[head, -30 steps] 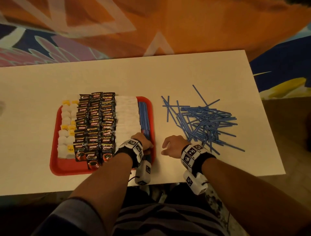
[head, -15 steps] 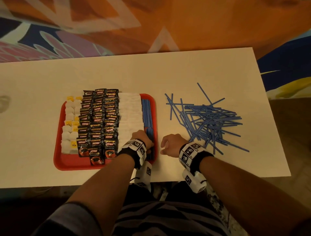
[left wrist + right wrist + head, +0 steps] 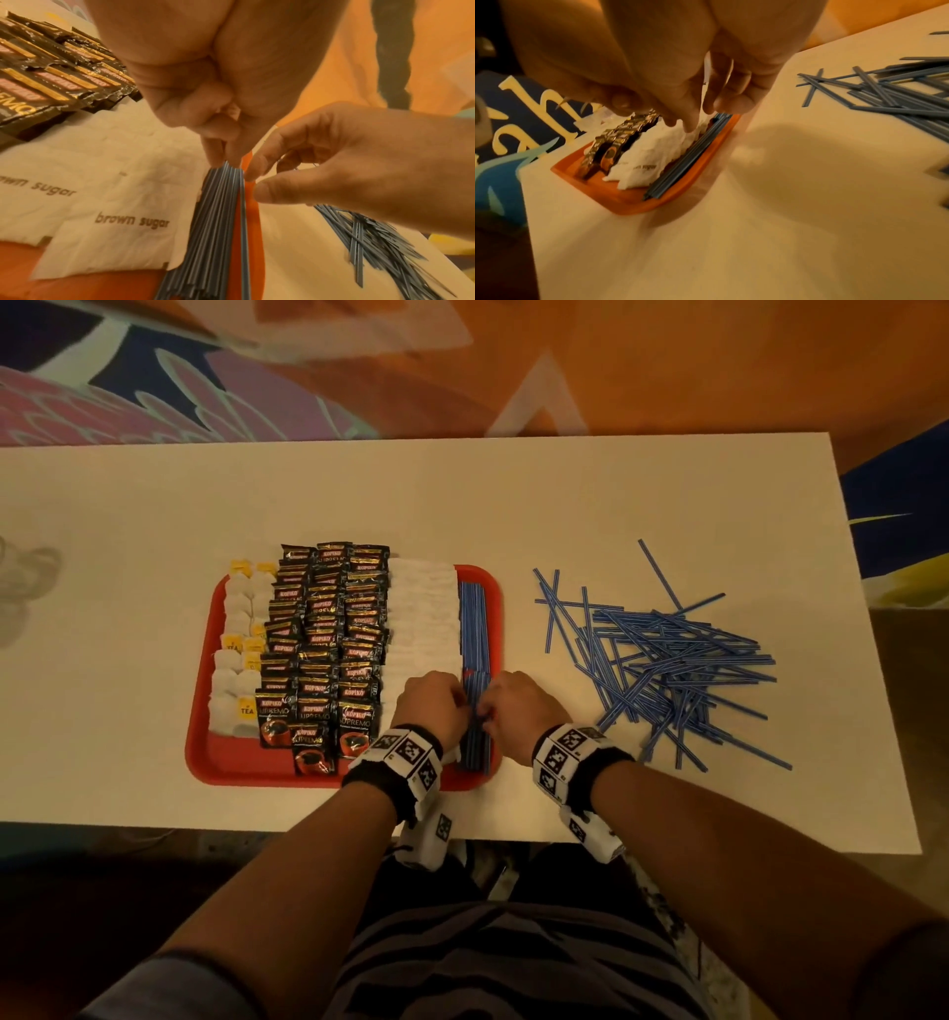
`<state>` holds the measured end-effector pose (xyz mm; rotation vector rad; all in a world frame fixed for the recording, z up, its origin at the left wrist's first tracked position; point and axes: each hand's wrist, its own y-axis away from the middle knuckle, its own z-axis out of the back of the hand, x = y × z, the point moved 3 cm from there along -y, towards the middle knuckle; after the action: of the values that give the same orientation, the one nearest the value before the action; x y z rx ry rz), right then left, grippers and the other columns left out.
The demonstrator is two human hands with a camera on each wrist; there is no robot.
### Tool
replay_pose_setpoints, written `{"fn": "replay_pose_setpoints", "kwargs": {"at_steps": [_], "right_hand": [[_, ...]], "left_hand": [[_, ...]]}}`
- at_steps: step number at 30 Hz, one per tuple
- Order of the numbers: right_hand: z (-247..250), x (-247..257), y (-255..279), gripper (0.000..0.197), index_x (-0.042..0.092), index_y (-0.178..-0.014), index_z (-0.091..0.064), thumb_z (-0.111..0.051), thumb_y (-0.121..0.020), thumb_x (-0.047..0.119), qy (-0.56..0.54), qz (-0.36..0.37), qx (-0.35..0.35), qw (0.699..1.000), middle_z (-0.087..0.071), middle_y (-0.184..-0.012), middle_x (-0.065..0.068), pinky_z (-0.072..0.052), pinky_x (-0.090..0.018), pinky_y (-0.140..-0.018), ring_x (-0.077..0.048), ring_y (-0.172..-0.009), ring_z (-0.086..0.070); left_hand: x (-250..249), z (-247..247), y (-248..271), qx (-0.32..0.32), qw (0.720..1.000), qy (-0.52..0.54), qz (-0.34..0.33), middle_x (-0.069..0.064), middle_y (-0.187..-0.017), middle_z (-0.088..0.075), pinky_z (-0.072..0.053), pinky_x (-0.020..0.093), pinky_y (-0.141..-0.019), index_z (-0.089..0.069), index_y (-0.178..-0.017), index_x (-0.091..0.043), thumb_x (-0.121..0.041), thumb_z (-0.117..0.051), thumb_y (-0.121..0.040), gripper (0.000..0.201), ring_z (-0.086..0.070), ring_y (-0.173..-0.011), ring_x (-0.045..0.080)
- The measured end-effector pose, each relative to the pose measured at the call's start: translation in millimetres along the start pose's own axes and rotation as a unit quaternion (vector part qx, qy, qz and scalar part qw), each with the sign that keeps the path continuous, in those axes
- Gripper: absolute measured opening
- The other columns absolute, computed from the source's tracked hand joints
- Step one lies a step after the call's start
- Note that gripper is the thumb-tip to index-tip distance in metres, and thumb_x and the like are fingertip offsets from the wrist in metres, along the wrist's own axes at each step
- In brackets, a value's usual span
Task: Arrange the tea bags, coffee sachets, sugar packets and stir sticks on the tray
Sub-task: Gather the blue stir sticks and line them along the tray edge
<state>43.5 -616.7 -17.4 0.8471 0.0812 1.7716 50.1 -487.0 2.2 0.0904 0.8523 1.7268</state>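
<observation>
Hands are meeting over the near end of the stir-stick column: left hand (image 3: 434, 706) is bearing on the left flank of the tray's stir sticks (image 3: 473, 629), right hand (image 3: 518, 706) on the right flank, presumably to squeeze the bundle straight. From the left wrist view, the left fingers (image 3: 218, 150) are curled tight, tips bunched narrow and pressing down on the stick ends; whether they are actually pinching a stick cannot be told. The right hand's thumb (image 3: 267, 192) and forefinger are standing a narrow gap apart, just beside the outermost stick, holding nothing that is visible. Red tray (image 3: 205, 752) is lying on the white table (image 3: 513, 495), filled in columns, likely so each kind stays separate and countable: tea bags (image 3: 241, 629) at the left edge, coffee sachets (image 3: 328, 634) overlapping like shingles next, sugar packets (image 3: 423, 613) marked "brown sugar" after that, sticks lying lengthwise in the thin strip along the right rim. Loose pile of stir sticks (image 3: 667, 660) is still waiting on the table, well apart from the tray to the right. Judgement: sticks step is under way, most of it remaining; the strip left for them is looking narrow, so spill over the rim is a risk.
</observation>
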Motion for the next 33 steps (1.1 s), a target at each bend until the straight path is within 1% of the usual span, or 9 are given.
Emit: {"fn": "replay_pose_setpoints", "kwargs": {"at_steps": [3,8,13,17,23,25,28,31,33], "right_hand": [[-12.2,2.6,-3.4,0.029,0.019,-0.114,-0.063,-0.069,-0.085,0.020,0.033,0.015,0.009,0.999,-0.046,-0.119,0.003,-0.049,-0.036,-0.085,-0.019,-0.114,-0.039],[-18.6,2.1,-5.7,0.035,0.022,-0.116,-0.059,-0.070,-0.083,0.022,0.046,0.024,-0.002,0.999,-0.041,-0.117,0.003,-0.044,-0.029,-0.078,-0.019,-0.112,-0.036],[-19.2,0.7,-8.0,0.043,0.024,-0.123,-0.057,-0.072,-0.083,0.028,0.058,0.023,0.015,0.998,-0.042,-0.120,0.003,-0.045,-0.033,-0.087,-0.020,-0.114,-0.036],[-10.2,-5.6,-3.3,0.035,0.024,-0.119,-0.059,-0.068,-0.086,0.029,-0.003,0.015,-0.003,1.000,-0.047,-0.120,0.003,-0.044,-0.035,-0.094,-0.019,-0.116,-0.039],[19.9,-65.3,23.4,0.039,0.022,-0.126,-0.054,-0.066,-0.089,0.023,-0.054,-0.085,-0.040,0.994,-0.048,-0.128,-0.001,-0.037,-0.036,-0.106,-0.021,-0.125,-0.040],[32.8,-96.2,36.8,0.042,0.022,-0.128,-0.052,-0.067,-0.089,0.021,-0.077,-0.136,-0.059,0.986,-0.045,-0.134,-0.003,-0.034,-0.037,-0.109,-0.024,-0.130,-0.038],[52.7,-142.5,58.1,0.048,0.022,-0.133,-0.049,-0.067,-0.089,0.019,-0.086,-0.208,-0.082,0.971,-0.040,-0.143,-0.004,-0.031,-0.037,-0.113,-0.025,-0.137,-0.032],[70.7,-183.5,80.3,0.053,0.024,-0.134,-0.047,-0.071,-0.086,0.020,-0.080,-0.269,-0.113,0.953,-0.036,-0.149,-0.005,-0.029,-0.040,-0.115,-0.027,-0.140,-0.027],[78.9,-206.4,94.3,0.060,0.026,-0.136,-0.045,-0.074,-0.083,0.025,-0.058,-0.300,-0.124,0.944,-0.034,-0.149,-0.006,-0.032,-0.042,-0.112,-0.029,-0.140,-0.026]], "left_hand": [[5.7,1.8,2.0,0.002,1.000,-0.004,-0.025,0.010,-0.099,-0.072,-0.045,0.029,-0.071,-0.075,-0.098,-0.014,-0.013,-0.060,-0.091,0.017,-0.065,-0.093,0.029],[16.9,0.4,1.7,0.001,0.999,0.010,-0.044,0.008,-0.095,-0.073,-0.056,0.038,-0.083,-0.075,-0.092,-0.017,-0.015,-0.063,-0.088,0.012,-0.067,-0.090,0.028],[18.1,-3.5,1.8,0.027,0.998,-0.016,-0.061,0.006,-0.098,-0.071,-0.050,0.030,-0.077,-0.072,-0.093,-0.017,-0.017,-0.066,-0.089,0.007,-0.064,-0.091,0.024],[10.0,-8.1,0.3,0.048,0.996,-0.037,-0.067,0.008,-0.099,-0.071,-0.052,0.034,-0.078,-0.071,-0.094,-0.017,-0.022,-0.068,-0.089,0.008,-0.065,-0.090,0.026],[-37.5,-12.8,-2.3,0.045,0.992,-0.006,-0.118,0.006,-0.092,-0.068,-0.054,0.034,-0.078,-0.067,-0.090,-0.014,-0.026,-0.067,-0.088,0.012,-0.065,-0.089,0.025],[-60.4,-17.5,-6.3,0.063,0.988,-0.006,-0.144,0.006,-0.096,-0.066,-0.053,0.034,-0.081,-0.065,-0.100,-0.011,-0.029,-0.067,-0.088,0.021,-0.063,-0.091,0.024],[-92.2,-24.5,-26.7,0.074,0.984,-0.022,-0.159,0.009,-0.119,-0.056,-0.047,0.034,-0.088,-0.055,-0.126,-0.013,-0.036,-0.069,-0.088,0.046,-0.056,-0.110,0.029],[-119.8,-31.5,-52.8,0.056,0.979,-0.115,-0.159,0.015,-0.147,-0.037,-0.038,0.045,-0.109,-0.035,-0.149,-0.018,-0.048,-0.070,-0.087,0.077,-0.038,-0.135,0.037],[-140.5,-34.6,-62.6,0.062,0.971,-0.159,-0.166,0.015,-0.158,-0.022,-0.030,0.050,-0.115,-0.023,-0.155,-0.021,-0.052,-0.073,-0.083,0.094,-0.024,-0.144,0.039]]}}
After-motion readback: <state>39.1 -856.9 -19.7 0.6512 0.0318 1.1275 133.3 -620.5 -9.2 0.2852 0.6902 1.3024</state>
